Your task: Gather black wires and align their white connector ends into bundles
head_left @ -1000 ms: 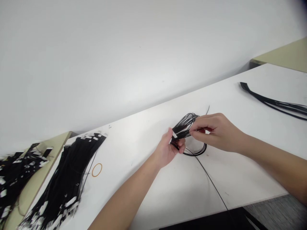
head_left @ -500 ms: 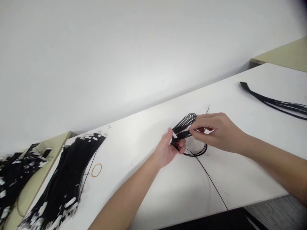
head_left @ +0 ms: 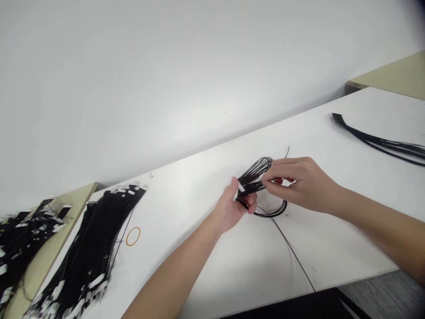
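A coiled black cable bundle [head_left: 255, 172] is held between both hands above the white table. My left hand [head_left: 230, 206] is closed on its left end, thumb on top beside a small white piece [head_left: 241, 185]. With thumb and fingers pinched, my right hand [head_left: 295, 181] grips the strands at the right side of the coil. A loop of black wire [head_left: 275, 212] hangs below my hands. One thin strand end sticks up behind my right hand. What lies inside my right fingers is partly hidden.
An orange rubber band [head_left: 133, 236] lies on the white table [head_left: 206, 261]. Left of it is a large pile of black cables [head_left: 99, 230] with white ends, and another pile [head_left: 29, 239] beyond. A black cable bundle [head_left: 375, 138] lies at right. A white wall [head_left: 166, 79] rises behind.
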`<state>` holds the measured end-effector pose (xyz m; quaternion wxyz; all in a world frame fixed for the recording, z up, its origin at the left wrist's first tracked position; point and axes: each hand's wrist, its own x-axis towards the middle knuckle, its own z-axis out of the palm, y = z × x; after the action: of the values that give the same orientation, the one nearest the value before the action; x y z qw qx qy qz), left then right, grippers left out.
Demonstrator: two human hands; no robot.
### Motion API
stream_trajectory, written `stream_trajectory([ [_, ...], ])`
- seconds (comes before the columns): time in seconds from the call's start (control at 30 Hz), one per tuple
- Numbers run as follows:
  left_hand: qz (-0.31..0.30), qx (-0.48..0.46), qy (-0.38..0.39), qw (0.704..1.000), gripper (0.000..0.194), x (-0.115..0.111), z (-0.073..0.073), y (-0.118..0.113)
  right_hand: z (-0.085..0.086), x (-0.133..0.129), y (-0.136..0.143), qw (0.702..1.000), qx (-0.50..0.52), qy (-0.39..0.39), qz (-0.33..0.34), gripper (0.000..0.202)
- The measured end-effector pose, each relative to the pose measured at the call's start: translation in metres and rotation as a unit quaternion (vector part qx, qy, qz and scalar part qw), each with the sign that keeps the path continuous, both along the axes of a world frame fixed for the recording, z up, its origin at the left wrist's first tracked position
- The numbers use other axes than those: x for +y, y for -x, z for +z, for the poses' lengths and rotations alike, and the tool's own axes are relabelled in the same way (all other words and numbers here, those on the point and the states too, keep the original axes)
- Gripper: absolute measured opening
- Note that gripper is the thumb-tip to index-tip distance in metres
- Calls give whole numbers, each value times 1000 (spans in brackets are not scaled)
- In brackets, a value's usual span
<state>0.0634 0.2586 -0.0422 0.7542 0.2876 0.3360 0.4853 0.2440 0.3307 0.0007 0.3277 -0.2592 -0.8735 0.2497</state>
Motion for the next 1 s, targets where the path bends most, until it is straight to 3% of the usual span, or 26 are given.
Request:
stream_trajectory([
  [1.0,-1,4,-3,1000,54,-1,0,0,1,-1,-2,1000,-10,6,12,14],
])
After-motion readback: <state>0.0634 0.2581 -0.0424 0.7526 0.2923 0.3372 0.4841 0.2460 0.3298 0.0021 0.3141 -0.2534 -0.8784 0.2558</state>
